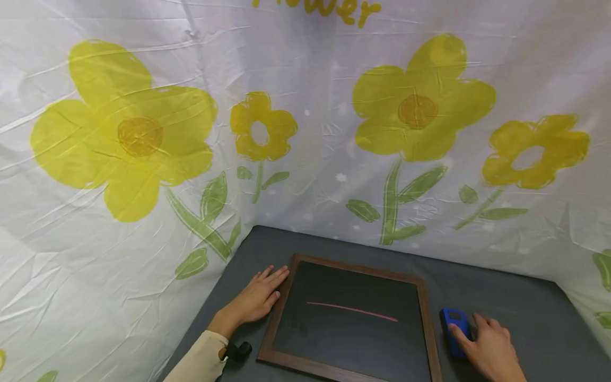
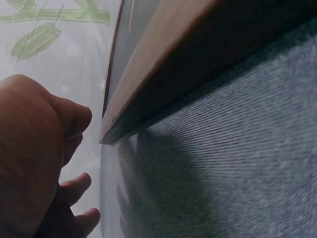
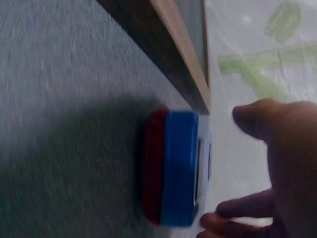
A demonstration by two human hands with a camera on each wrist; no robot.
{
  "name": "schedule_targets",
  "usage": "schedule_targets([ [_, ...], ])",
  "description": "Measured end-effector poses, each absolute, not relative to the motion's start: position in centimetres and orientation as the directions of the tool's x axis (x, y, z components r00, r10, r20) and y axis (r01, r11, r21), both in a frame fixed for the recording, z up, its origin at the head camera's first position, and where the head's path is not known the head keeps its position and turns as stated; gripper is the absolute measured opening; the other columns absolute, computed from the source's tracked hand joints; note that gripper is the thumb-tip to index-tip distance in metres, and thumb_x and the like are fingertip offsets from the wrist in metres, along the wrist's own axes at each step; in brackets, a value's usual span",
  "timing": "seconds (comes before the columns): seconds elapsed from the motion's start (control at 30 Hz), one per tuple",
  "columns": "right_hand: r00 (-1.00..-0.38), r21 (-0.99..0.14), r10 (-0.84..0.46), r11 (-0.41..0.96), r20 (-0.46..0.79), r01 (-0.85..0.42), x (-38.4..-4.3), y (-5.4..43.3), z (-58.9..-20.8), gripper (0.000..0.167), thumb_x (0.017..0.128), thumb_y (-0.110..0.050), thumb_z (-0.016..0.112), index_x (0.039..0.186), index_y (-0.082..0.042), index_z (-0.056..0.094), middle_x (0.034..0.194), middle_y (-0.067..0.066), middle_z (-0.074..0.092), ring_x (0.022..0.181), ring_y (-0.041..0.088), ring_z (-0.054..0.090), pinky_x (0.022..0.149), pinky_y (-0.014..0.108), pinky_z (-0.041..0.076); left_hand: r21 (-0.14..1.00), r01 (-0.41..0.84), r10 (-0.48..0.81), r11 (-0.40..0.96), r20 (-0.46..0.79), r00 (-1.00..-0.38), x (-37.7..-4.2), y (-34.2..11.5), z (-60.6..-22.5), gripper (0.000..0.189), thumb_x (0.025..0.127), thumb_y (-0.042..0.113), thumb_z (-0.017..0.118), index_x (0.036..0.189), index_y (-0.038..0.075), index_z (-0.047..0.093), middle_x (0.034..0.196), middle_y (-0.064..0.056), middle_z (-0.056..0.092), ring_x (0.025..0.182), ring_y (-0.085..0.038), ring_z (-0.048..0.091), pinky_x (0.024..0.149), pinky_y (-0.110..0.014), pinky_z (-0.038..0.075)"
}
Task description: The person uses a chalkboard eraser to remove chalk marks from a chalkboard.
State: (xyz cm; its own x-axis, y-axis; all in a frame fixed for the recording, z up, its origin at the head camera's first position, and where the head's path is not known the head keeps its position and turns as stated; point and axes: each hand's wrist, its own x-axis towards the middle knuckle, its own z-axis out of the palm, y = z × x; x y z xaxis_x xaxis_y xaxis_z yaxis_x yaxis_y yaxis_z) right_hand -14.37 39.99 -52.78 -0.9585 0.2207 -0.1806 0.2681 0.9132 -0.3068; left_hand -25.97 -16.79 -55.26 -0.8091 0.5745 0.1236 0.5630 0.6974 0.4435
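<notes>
A small chalkboard (image 1: 353, 334) in a brown wooden frame lies on the dark grey table, with one pink chalk line (image 1: 352, 310) across its upper half. My left hand (image 1: 255, 297) is at the frame's upper left edge, fingers extended; whether it touches the wood I cannot tell. To the board's right lies a blue eraser (image 1: 453, 347); the right wrist view shows its red underside (image 3: 154, 168) on the cloth. Over and beside that eraser is my right hand (image 1: 494, 347), thumb and fingers spread apart. A gap shows between thumb and eraser in the right wrist view.
Grey cloth (image 1: 534, 313) covers the table. White fabric with printed yellow flowers (image 1: 420, 111) hangs behind and on both sides, meeting the table's back edge. A black wrist camera (image 1: 238, 352) is strapped at the left sleeve (image 1: 202, 355).
</notes>
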Motion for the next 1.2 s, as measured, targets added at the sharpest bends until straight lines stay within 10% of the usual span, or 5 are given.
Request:
schedule_targets([
  [0.7, -0.932, -0.365, 0.275, 0.864, -0.235, 0.347, -14.7, 38.0, -52.0, 0.065, 0.095, -0.056, 0.077, 0.090, 0.008, 0.065, 0.081, 0.021, 0.063, 0.072, 0.031, 0.064, 0.062, 0.046, 0.052, 0.515, 0.531, 0.597, 0.673, 0.044, -0.801, -25.6, -16.4, -56.7, 0.057, 0.112, 0.011, 0.053, 0.169, 0.006, 0.043, 0.179, -0.009, 0.035, 0.163, -0.043, 0.037, 0.127, -0.078, 0.019],
  [1.2, -0.963, -0.410, 0.230, 0.871, -0.144, 0.269, -16.2, 32.3, -49.2, 0.078, 0.095, -0.055, 0.076, 0.120, 0.018, 0.067, 0.092, 0.023, 0.072, 0.076, 0.029, 0.069, 0.064, 0.046, 0.056, 0.523, 0.528, 0.600, 0.669, 0.040, -0.799, -25.5, -16.3, -56.5, 0.058, 0.113, 0.012, 0.053, 0.169, 0.005, 0.042, 0.179, -0.011, 0.033, 0.163, -0.044, 0.036, 0.128, -0.078, 0.018],
])
